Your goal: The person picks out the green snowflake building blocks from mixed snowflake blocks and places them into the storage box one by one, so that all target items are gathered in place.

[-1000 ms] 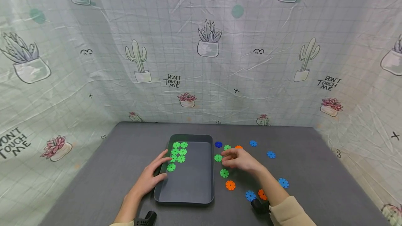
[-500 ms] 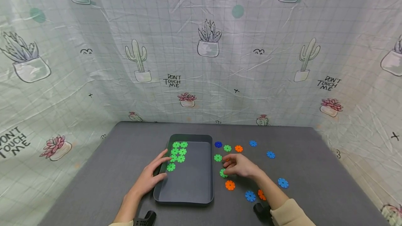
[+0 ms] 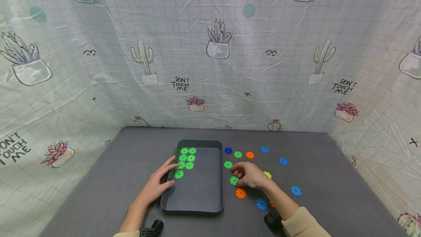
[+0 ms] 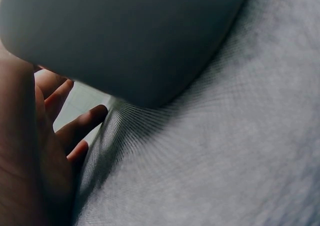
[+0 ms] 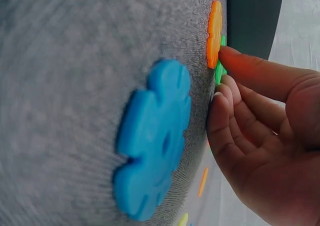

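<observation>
My right hand (image 3: 251, 175) is low over the table right of the tray, thumb and curled fingertips at the right edge of a green notched plastic disc (image 3: 233, 180). In the right wrist view that green disc (image 5: 218, 75) shows between thumb and fingers, behind an orange disc (image 5: 214, 33). A second green disc (image 3: 228, 165) lies by my index finger. My left hand (image 3: 156, 184) rests, fingers spread, on the left rim of a dark grey tray (image 3: 205, 213). Several green discs (image 3: 189, 165) lie in pairs along the tray's left side, a single one nearest me.
Behind my right hand lie dark blue (image 3: 228, 150), green (image 3: 238, 154) and orange (image 3: 250, 155) discs. Blue discs (image 3: 296, 191) are scattered to the right. A yellow disc (image 3: 268, 175) is partly hidden by my right forearm. A patterned curtain (image 3: 210, 65) hangs behind the table.
My right hand has come slightly nearer me, from the green disc beside the tray to the one below it, and its fingers have curled. My left hand and the tray have stayed still.
</observation>
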`<state>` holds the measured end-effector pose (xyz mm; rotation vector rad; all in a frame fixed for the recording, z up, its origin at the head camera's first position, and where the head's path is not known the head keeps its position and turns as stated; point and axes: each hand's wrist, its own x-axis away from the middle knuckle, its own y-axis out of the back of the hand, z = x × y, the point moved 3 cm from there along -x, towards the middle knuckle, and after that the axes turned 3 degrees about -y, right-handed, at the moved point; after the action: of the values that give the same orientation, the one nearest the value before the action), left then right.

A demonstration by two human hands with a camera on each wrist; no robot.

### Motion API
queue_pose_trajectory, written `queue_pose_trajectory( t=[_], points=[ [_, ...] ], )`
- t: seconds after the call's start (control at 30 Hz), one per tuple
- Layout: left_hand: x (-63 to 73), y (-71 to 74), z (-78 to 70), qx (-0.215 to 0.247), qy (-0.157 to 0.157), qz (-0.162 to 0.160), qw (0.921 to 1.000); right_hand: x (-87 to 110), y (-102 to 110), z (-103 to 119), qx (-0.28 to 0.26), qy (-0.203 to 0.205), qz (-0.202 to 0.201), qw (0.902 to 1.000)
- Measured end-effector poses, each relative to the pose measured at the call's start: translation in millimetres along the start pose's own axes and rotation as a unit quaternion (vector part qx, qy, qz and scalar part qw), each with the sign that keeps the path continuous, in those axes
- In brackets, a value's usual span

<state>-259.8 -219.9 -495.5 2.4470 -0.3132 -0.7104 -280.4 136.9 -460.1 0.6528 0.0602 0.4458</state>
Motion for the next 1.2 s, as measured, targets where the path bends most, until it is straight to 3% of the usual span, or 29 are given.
queue_pose_trajectory(
  t=[0.63,0.93,1.2],
  points=[
    [0.2,0.4,0.5,-0.007,0.004,0.000,1.0000,-4.2,-7.2,3.7,0.044,0.030,0.005,0.9986],
    [-0.5,0.9,0.8,-0.007,0.005,-0.001,1.0000,-3.2,-4.8,0.6,0.016,0.025,0.000,0.9996],
    [0.3,0.8,1.5,-0.009,0.007,0.001,0.9999,-0.8,-2.0,0.8,0.057,0.039,0.008,0.9976]
  ],
)
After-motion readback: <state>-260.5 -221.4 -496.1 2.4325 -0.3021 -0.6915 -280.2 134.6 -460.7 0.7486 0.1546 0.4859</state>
